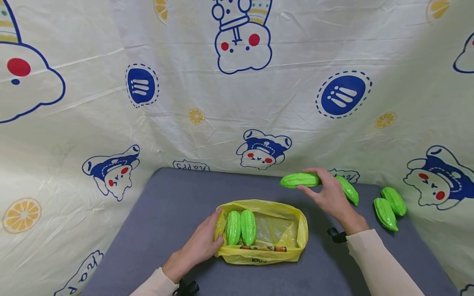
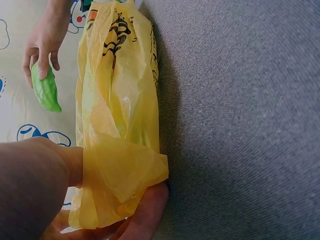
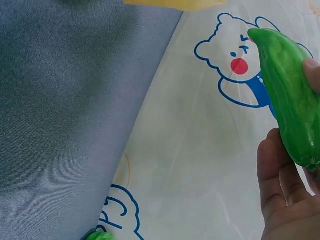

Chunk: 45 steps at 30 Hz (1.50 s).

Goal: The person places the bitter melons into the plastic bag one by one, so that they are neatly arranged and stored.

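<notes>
My right hand point(image 1: 331, 196) holds a glossy green bitter melon point(image 1: 299, 180) between thumb and fingers, above the table's far edge. In the right wrist view that melon point(image 3: 290, 100) appears large, its pointed tip turned away from the palm. My left hand point(image 1: 201, 239) grips the left end of a yellow plastic bag point(image 1: 303, 230), thumb on one side and fingers on the other. The bag lies with its mouth spread wide. Inside, at its left end, two bitter melons point(image 1: 233, 228) lie side by side.
Another bitter melon point(image 1: 348, 191) lies behind the right hand, partly hidden by it. Two more melons point(image 1: 386, 213) touch each other near the right edge of the grey table point(image 1: 159, 213). A white printed sheet point(image 1: 222, 98) hangs behind and beside the table.
</notes>
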Tool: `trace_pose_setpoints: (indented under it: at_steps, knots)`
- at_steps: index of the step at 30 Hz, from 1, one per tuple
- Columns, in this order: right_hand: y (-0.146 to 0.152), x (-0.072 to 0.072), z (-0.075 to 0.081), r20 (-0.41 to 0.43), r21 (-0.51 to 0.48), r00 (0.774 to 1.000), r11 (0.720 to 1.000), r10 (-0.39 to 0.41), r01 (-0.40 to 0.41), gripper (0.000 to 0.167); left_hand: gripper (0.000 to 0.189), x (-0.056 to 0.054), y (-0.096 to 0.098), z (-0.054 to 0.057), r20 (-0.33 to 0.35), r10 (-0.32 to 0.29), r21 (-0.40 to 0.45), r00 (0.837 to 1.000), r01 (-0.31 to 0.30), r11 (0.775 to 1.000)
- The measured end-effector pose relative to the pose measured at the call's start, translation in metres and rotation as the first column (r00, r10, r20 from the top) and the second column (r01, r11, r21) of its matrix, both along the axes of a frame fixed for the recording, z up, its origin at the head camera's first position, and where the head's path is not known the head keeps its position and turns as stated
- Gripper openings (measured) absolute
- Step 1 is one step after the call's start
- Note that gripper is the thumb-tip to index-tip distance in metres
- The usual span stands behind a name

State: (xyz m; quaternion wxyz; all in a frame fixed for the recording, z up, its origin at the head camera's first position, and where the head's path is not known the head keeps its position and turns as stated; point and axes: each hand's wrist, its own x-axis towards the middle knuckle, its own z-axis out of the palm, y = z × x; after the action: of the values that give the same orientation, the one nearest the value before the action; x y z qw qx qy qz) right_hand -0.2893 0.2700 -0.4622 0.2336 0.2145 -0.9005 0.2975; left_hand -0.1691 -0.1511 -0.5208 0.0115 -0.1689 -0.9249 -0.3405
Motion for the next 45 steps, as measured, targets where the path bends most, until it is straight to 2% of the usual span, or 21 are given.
trace_pose_setpoints:
  at_steps: [10, 30, 45]
  knots:
    - [-0.005, 0.003, 0.004, -0.002, 0.003, 1.000, 1.000, 0.021, -0.021, 0.057, 0.087, -0.003, -0.001, -0.003, -0.026, 0.011, 0.000, 1.000, -0.011, 1.000]
    - [-0.016, 0.017, 0.017, -0.003, 0.036, 0.999, 0.998, 0.043, -0.042, 0.056, 0.087, -0.002, -0.001, -0.001, 0.005, 0.006, -0.006, 1.000, -0.006, 1.000]
    - [-0.024, 0.026, 0.020, 0.000, 0.047, 0.996, 0.995, 0.089, -0.088, 0.062, 0.087, 0.001, 0.000, 0.000, 0.010, 0.009, -0.002, 1.000, -0.009, 1.000]
